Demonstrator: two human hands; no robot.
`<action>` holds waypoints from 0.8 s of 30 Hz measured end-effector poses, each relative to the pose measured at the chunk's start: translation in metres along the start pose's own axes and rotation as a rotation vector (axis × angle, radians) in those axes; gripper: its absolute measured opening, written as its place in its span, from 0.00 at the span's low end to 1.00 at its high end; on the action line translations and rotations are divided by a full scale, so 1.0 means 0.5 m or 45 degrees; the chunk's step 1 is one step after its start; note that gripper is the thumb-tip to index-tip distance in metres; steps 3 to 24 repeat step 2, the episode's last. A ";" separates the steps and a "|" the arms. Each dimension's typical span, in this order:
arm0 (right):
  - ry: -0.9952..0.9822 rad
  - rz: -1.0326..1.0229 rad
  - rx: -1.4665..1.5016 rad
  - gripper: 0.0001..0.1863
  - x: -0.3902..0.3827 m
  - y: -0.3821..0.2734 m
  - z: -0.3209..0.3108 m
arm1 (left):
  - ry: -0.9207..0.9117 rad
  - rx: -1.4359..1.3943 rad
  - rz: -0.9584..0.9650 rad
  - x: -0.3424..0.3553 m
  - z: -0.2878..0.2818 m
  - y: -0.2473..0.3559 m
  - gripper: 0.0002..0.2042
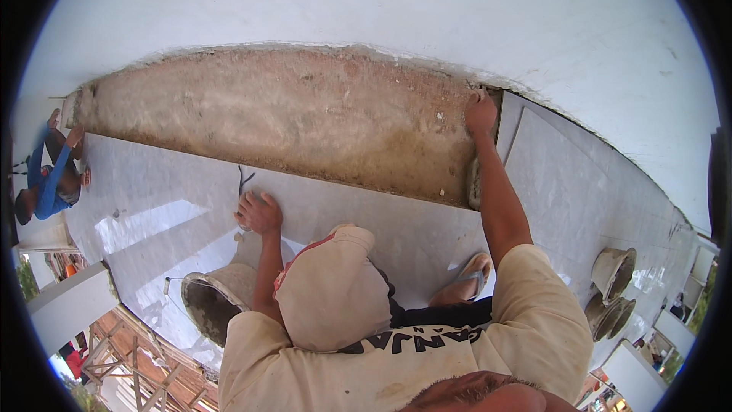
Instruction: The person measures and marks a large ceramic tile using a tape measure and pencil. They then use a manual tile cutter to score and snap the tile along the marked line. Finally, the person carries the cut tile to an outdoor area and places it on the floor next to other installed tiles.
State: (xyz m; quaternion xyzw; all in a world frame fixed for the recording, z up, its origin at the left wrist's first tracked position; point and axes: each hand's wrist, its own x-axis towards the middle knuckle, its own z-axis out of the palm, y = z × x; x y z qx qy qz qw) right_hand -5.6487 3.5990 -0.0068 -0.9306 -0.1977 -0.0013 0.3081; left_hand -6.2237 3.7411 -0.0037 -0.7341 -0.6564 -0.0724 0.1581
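Observation:
My left hand (260,212) lies on the glossy grey tile floor (320,206), fingers apart, beside a thin dark forked piece (244,178). I cannot see anything held in it. My right arm reaches far forward, and my right hand (480,113) is closed at the right end of a bare, sandy cement strip (290,107). It meets the edge of a grey tile (549,145) near the white wall; whatever its fingers pinch is hidden. A beige cap (332,290) is in front of my chest. My sandalled foot (467,278) stands on the tiles.
A bucket (217,297) with grey residue stands left of me; more buckets (612,273) are at the right. A co-worker in blue (52,179) reaches to the strip's far left end. The white wall (366,0) borders the strip. Wooden scaffolding (137,358) shows lower left.

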 end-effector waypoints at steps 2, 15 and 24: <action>-0.089 -0.066 -0.121 0.22 0.005 -0.029 0.045 | -0.039 0.007 -0.026 -0.002 -0.001 0.001 0.21; -0.089 -0.066 -0.121 0.22 0.005 -0.029 0.045 | -0.039 0.007 -0.026 -0.002 -0.001 0.001 0.21; -0.089 -0.066 -0.121 0.22 0.005 -0.029 0.045 | -0.039 0.007 -0.026 -0.002 -0.001 0.001 0.21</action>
